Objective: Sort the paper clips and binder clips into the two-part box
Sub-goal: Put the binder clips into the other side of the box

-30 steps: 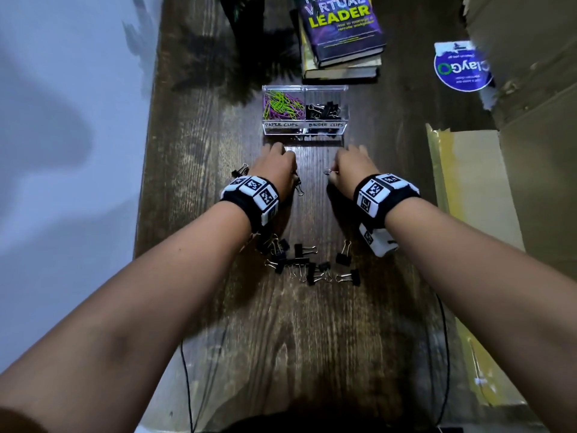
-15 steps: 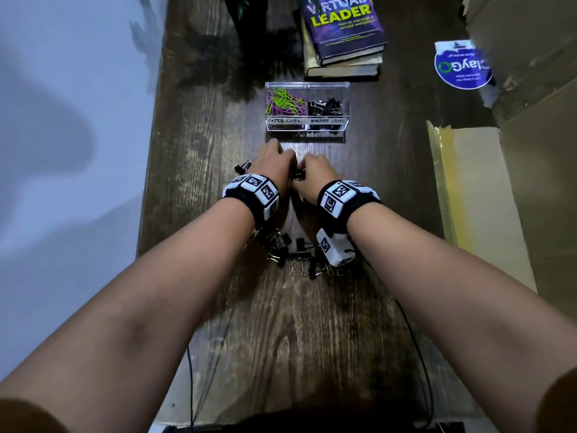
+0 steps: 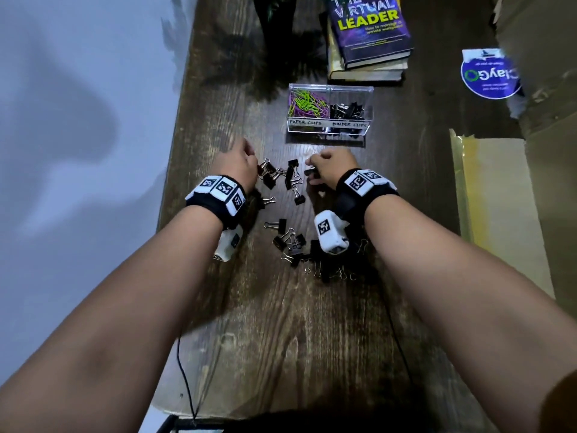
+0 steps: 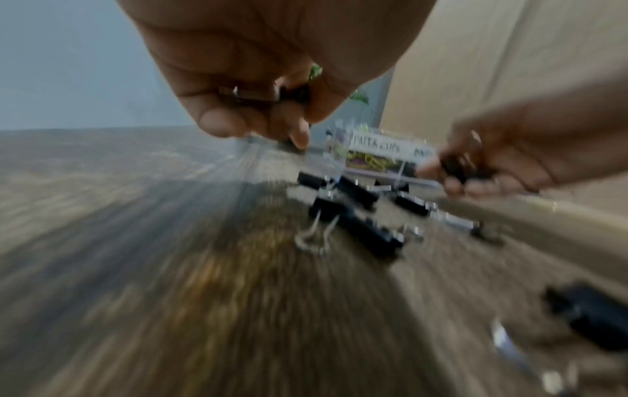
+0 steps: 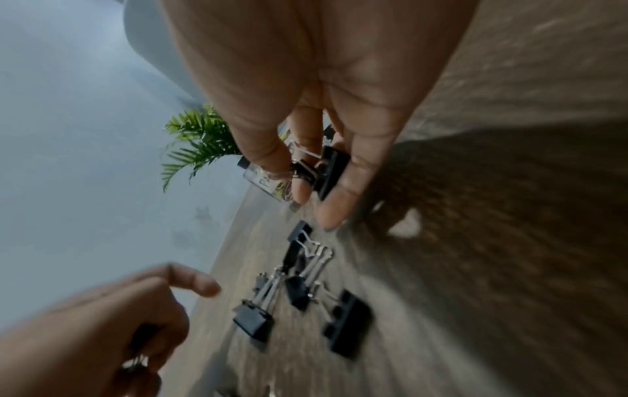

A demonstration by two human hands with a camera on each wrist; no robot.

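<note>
The clear two-part box [image 3: 330, 130] stands mid-table, with coloured paper clips in its left half and black binder clips in its right half. My left hand [image 3: 243, 164] is curled to the left of a small group of loose binder clips [image 3: 288, 181]. In the left wrist view, the left hand [image 4: 271, 112] grips a dark binder clip [image 4: 251, 96]. My right hand [image 3: 324, 173] is on the right of that group. Seen from the right wrist, its fingers [image 5: 306, 185] pinch black binder clips [image 5: 326, 169]. More binder clips [image 3: 296, 245] lie near my wrists.
A stack of books [image 3: 368, 35] lies behind the box, beside a dark plant [image 3: 274, 23]. Cardboard [image 3: 499, 195] and a blue round sticker [image 3: 488, 75] are at the right. The table's left edge [image 3: 175, 170] runs close to my left hand.
The hands, close together half a second ago, have drawn apart, the left one going left. A small group of binder clips now shows on the table between them.
</note>
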